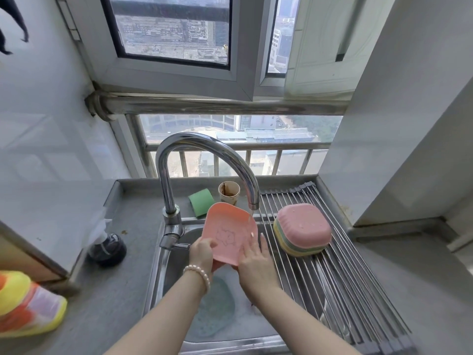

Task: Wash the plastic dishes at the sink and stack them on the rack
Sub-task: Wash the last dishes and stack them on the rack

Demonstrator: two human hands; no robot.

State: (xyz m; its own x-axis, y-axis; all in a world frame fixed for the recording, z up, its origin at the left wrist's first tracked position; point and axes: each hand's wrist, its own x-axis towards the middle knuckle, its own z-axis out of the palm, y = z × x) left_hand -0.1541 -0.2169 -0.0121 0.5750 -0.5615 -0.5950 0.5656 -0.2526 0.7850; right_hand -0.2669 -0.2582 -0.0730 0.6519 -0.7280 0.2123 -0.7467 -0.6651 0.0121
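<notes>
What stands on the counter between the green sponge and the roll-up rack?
A stained paper cup stands between the green sponge and the rack, behind the faucet spout, in the head view.

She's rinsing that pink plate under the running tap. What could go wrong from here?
Water running off the tilted pink plate could splash onto the counter. The wet plate, held by the left hand and right hand, might slip into the sink onto the teal dish. Adding it to the upturned stack on the rack could topple it.

text: none legible | pink dish (228, 233): line drawing only
</notes>
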